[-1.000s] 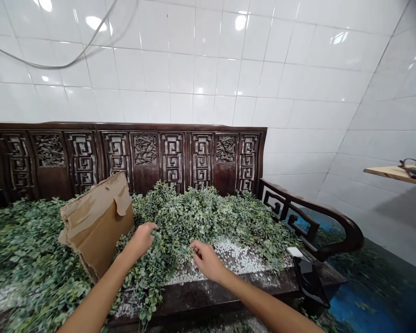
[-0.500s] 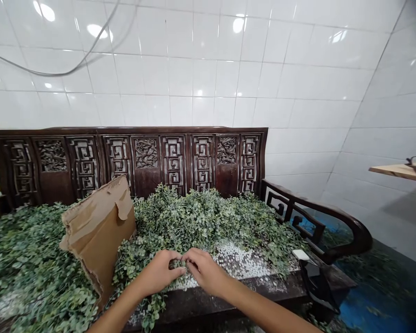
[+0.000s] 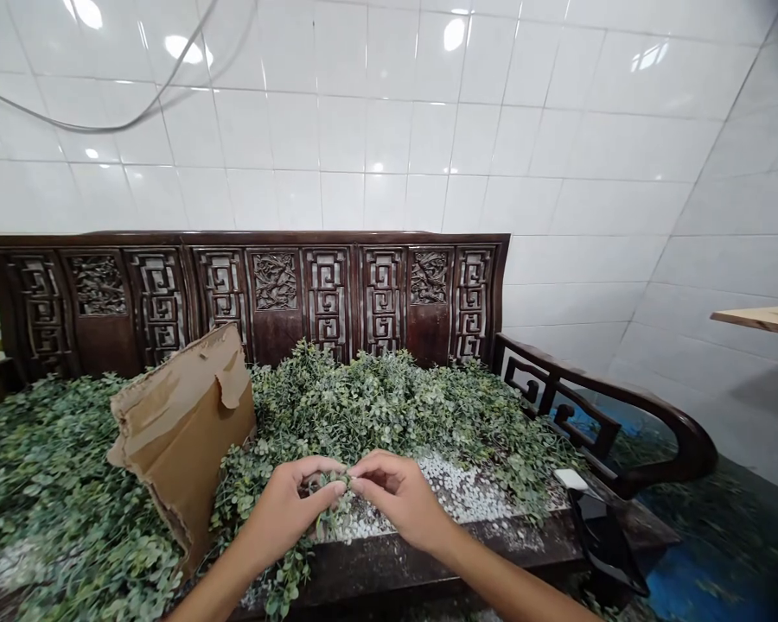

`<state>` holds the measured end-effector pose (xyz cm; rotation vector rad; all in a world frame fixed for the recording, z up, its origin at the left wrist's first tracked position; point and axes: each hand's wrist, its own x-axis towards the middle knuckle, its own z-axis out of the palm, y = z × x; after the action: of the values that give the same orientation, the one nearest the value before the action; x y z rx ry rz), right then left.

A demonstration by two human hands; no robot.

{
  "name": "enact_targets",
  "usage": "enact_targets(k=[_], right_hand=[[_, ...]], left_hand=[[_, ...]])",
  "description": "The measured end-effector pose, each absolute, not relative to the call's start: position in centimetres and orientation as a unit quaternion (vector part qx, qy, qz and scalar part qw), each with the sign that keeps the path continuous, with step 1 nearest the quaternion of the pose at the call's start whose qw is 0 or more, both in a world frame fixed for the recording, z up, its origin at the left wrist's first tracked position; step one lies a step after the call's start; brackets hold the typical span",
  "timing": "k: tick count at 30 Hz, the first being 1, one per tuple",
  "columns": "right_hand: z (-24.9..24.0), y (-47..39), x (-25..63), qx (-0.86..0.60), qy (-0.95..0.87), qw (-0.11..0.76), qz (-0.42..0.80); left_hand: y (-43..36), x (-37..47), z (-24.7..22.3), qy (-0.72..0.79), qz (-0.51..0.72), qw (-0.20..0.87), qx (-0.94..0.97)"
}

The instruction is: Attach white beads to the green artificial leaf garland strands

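Note:
My left hand [image 3: 289,510] is closed in a pinch on a small leafy green sprig [image 3: 330,521], with leaves showing between and below the fingers. My right hand [image 3: 405,503] meets it from the other side, thumb and fingertips pinched at the same spot on the sprig. What lies exactly between the touching fingertips is too small to see. Both hands are just above the front of the bench seat. Behind them spreads a heap of leafy green stems [image 3: 376,406]. Small white pieces [image 3: 460,488] are scattered over the seat beside my right hand.
A torn cardboard piece [image 3: 188,441] stands upright among the greenery on the left. The dark carved wooden bench back [image 3: 272,337] rises behind. At right are the curved armrest [image 3: 680,432], a black glossy object [image 3: 602,536], a white block [image 3: 569,479] and a wooden shelf [image 3: 758,321].
Both hands stay together at the sprig. My right hand's fingers have spread into a wider arch, with the tips still pinched, and more leaves show by my left fingers. The view has shifted slightly.

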<state>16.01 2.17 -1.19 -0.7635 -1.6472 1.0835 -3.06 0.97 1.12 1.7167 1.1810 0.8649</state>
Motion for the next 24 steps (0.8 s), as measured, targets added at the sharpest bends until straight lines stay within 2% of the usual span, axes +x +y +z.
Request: enact_targets(k=[10,24], right_hand=[[-0.8,1.9,15.3,-0.303,-0.624,0.516,0.502],[-0.6,1.6,15.4,-0.267,-0.662,0.513,0.477]], left_hand=[[0.3,-2.7,2.2,0.487,0.371,0.290,0.736],[-0.3,-2.2,1.7,0.469,0.398,0.347,0.707]])
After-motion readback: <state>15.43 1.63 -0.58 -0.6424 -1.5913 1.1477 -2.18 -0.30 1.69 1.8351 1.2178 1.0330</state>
